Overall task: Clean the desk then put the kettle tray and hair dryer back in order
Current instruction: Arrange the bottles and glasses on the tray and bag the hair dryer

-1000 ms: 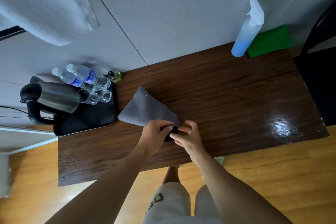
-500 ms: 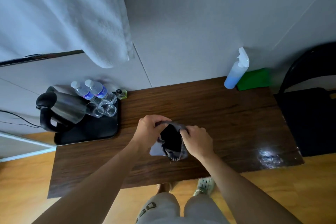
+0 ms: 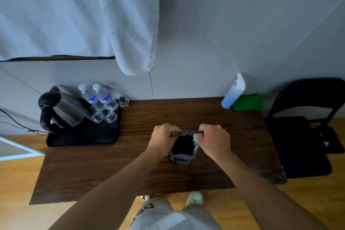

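Observation:
Both hands hold a grey drawstring bag (image 3: 183, 158) above the middle of the dark wooden desk (image 3: 186, 114). My left hand (image 3: 163, 139) and my right hand (image 3: 214, 141) each pinch one side of its rim and pull the mouth wide; something black shows inside. A black tray (image 3: 82, 139) sits at the desk's left end. It carries a steel kettle (image 3: 61, 110) with a black handle, two water bottles (image 3: 98, 96) and two upturned glasses (image 3: 101, 115).
A blue spray bottle (image 3: 233, 92) and a green cloth (image 3: 247, 101) stand at the desk's far right corner. A small yellow bottle (image 3: 124, 101) sits by the tray. A black chair (image 3: 306, 127) is to the right. A white towel (image 3: 89, 17) hangs above.
The bag lay flat on the desk a second ago. Both hands have lifted it and spread its mouth wider. The camera has tilted up, showing more wall and towel.

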`<action>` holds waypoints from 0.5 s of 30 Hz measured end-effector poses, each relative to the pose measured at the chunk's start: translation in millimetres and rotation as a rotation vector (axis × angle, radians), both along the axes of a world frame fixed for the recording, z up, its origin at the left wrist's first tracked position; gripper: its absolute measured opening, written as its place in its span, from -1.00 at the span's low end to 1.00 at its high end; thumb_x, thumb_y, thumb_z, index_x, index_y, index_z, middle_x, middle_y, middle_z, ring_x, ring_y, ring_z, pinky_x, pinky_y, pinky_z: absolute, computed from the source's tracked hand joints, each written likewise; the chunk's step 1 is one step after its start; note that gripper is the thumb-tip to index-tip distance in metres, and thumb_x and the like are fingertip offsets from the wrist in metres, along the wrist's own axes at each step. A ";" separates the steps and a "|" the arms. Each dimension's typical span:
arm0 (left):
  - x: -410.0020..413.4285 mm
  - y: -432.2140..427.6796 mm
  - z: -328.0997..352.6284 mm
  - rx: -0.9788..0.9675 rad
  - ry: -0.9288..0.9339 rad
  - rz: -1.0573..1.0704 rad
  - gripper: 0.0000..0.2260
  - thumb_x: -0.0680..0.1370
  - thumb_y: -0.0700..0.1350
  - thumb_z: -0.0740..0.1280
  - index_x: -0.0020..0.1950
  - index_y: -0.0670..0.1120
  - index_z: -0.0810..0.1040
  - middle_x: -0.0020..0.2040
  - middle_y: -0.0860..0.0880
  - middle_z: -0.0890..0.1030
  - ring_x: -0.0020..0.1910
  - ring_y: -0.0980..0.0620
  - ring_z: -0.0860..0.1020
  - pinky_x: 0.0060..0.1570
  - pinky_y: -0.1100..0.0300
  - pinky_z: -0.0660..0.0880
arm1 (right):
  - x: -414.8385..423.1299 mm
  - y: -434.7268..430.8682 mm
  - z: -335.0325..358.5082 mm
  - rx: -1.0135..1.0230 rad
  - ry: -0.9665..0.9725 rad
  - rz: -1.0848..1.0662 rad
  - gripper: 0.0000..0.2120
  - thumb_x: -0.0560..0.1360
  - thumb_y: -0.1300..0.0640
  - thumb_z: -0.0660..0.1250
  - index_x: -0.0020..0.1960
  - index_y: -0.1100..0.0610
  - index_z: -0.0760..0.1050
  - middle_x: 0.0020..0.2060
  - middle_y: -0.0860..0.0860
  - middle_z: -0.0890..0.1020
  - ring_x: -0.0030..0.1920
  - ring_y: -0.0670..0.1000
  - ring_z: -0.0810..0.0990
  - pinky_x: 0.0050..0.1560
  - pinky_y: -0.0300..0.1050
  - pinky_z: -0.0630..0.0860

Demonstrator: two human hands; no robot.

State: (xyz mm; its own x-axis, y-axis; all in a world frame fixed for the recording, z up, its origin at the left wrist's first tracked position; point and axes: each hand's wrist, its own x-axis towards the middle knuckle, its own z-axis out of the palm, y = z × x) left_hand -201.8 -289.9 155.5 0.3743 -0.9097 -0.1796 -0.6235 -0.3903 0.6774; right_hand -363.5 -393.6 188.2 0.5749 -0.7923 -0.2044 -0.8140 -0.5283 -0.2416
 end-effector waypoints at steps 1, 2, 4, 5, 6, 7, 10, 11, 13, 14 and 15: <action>0.4 1.5 -3.2 0.020 -0.035 0.031 -0.72 0.50 -0.33 0.39 0.10 -0.03 0.71 0.00 0.02 0.69 -0.03 0.09 0.62 0.02 0.25 0.58 | -0.8 -2.0 0.9 0.050 -0.062 -0.020 -0.85 0.54 0.10 0.26 -0.17 0.01 0.55 -0.36 -0.07 0.55 -0.32 0.00 0.55 -0.41 -0.14 0.40; 1.4 4.2 -7.9 0.049 -0.054 0.078 -0.69 0.48 -0.35 0.37 0.09 -0.01 0.72 0.01 0.00 0.69 -0.01 0.05 0.63 0.01 0.24 0.58 | -1.6 -3.8 1.7 0.087 -0.120 -0.033 -0.85 0.53 0.11 0.26 -0.15 0.00 0.59 -0.35 -0.09 0.58 -0.31 -0.03 0.56 -0.39 -0.12 0.46; 2.5 13.3 -16.4 0.145 -0.029 0.194 -0.66 0.46 -0.36 0.34 0.04 0.01 0.72 0.01 -0.02 0.69 -0.04 0.01 0.64 -0.07 0.22 0.60 | -4.1 -6.5 4.0 0.139 -0.192 -0.042 -0.85 0.52 0.11 0.27 -0.14 -0.02 0.60 -0.35 -0.11 0.59 -0.31 -0.08 0.57 -0.34 -0.04 0.55; 2.2 18.4 -20.3 0.182 0.001 0.246 -0.67 0.45 -0.34 0.33 0.02 0.03 0.72 0.00 -0.03 0.68 -0.08 0.00 0.64 -0.10 0.17 0.63 | -6.0 -8.1 5.7 0.159 -0.218 -0.045 -0.85 0.52 0.12 0.27 -0.15 -0.02 0.59 -0.36 -0.12 0.59 -0.32 -0.10 0.57 -0.32 -0.01 0.56; 1.4 22.6 -24.7 0.215 0.028 0.288 -0.71 0.47 -0.30 0.34 0.01 0.04 0.71 0.00 -0.03 0.66 -0.10 -0.02 0.63 -0.12 0.10 0.65 | -8.8 -10.1 7.0 0.172 -0.238 -0.050 -0.86 0.52 0.13 0.28 -0.15 -0.01 0.59 -0.36 -0.12 0.60 -0.32 -0.11 0.58 -0.31 0.00 0.57; -0.4 26.5 -25.7 0.254 0.031 0.317 -0.77 0.49 -0.23 0.36 0.01 0.05 0.70 0.01 -0.04 0.64 -0.11 -0.03 0.62 -0.12 0.05 0.65 | -12.3 -12.4 8.5 0.184 -0.260 -0.060 -0.86 0.52 0.14 0.29 -0.15 0.01 0.60 -0.35 -0.13 0.61 -0.31 -0.12 0.60 -0.29 0.00 0.58; -6.2 28.3 -18.2 0.390 0.030 0.374 -0.90 0.54 -0.02 0.37 -0.02 0.04 0.67 -0.07 -0.02 0.62 -0.13 -0.05 0.61 -0.14 0.05 0.62 | -25.6 -19.2 12.6 0.248 -0.305 -0.126 -0.84 0.54 0.20 0.28 -0.15 0.06 0.60 -0.35 -0.10 0.65 -0.29 -0.13 0.66 -0.25 -0.10 0.58; -7.0 26.5 -14.8 0.426 0.048 0.385 -0.88 0.56 0.01 0.34 -0.05 0.02 0.65 -0.11 -0.01 0.63 -0.15 -0.05 0.61 -0.17 0.07 0.59 | -30.3 -21.1 13.3 0.270 -0.304 -0.153 -0.83 0.55 0.21 0.27 -0.14 0.07 0.60 -0.35 -0.09 0.65 -0.31 -0.16 0.65 -0.28 -0.21 0.55; -3.7 19.0 -12.1 0.435 0.103 0.381 -0.80 0.59 0.05 0.30 -0.10 -0.02 0.63 -0.17 -0.02 0.63 -0.19 -0.05 0.60 -0.23 0.11 0.54 | -39.2 -25.2 13.1 0.305 -0.288 -0.209 -0.81 0.57 0.24 0.24 -0.11 0.08 0.60 -0.34 -0.08 0.65 -0.32 -0.24 0.64 -0.35 -0.38 0.45; 0.1 14.5 -10.8 0.412 0.163 0.374 -0.79 0.60 0.04 0.30 -0.12 -0.04 0.62 -0.19 -0.02 0.62 -0.22 -0.03 0.59 -0.28 0.15 0.51 | -43.6 -27.2 11.5 0.331 -0.277 -0.245 -0.81 0.57 0.25 0.23 -0.09 0.08 0.60 -0.32 -0.07 0.66 -0.31 -0.26 0.64 -0.35 -0.39 0.43; 4.0 11.1 -8.8 0.371 0.250 0.376 -0.78 0.62 0.02 0.30 -0.13 -0.06 0.61 -0.22 -0.02 0.61 -0.25 0.00 0.57 -0.33 0.18 0.46 | -47.8 -29.2 9.2 0.362 -0.271 -0.281 -0.80 0.58 0.25 0.23 -0.07 0.07 0.60 -0.30 -0.05 0.67 -0.30 -0.26 0.64 -0.31 -0.36 0.46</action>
